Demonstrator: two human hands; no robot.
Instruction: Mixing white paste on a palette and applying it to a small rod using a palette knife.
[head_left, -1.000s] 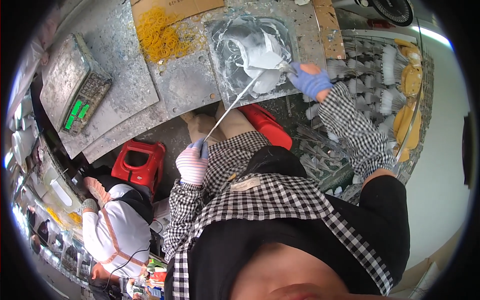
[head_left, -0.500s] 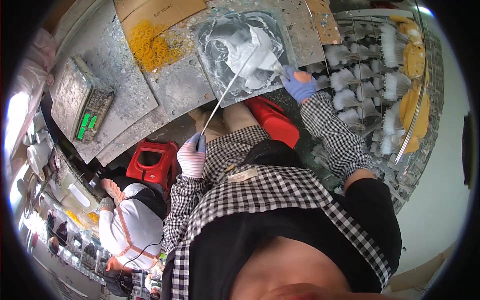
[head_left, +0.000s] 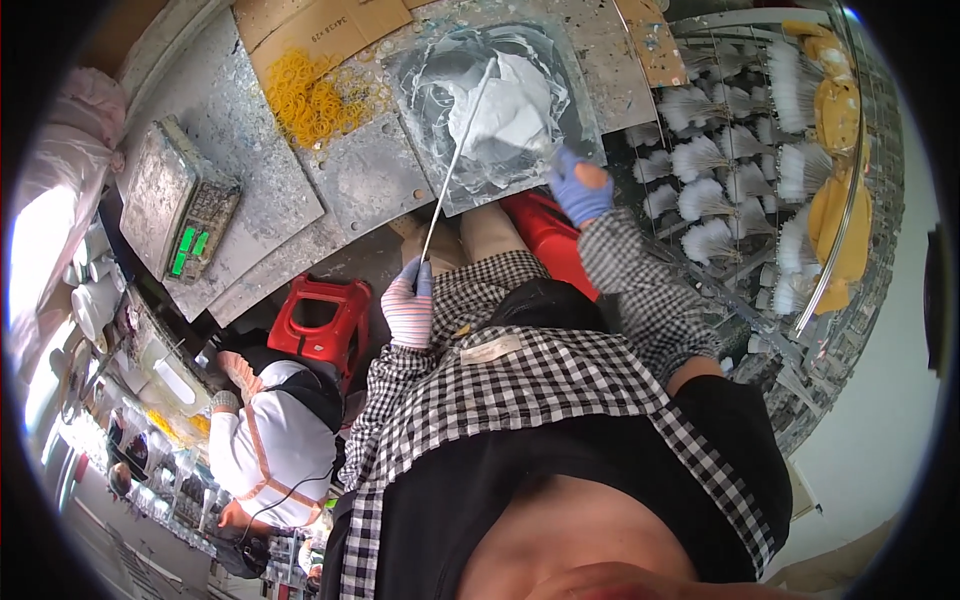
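One gloved left hand (head_left: 408,310) gripped a slender rod (head_left: 457,155); the blurred right hand (head_left: 581,188) showed no clear grip. White paste (head_left: 515,112) lay partly smeared, mostly heaped.

Cardboard (head_left: 300,28): a short row of dark figures (head_left: 327,38) is running across the brown surface.
Scale (head_left: 165,187): two green display panels (head_left: 183,250) are glowing, too small for reading.
Apron (head_left: 540,385): a pale label (head_left: 490,349) is looking too blurred.

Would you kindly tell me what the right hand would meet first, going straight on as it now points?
Probably the white paste on the grey board, ahead of the right hand; depth is unclear, so it might pass above.
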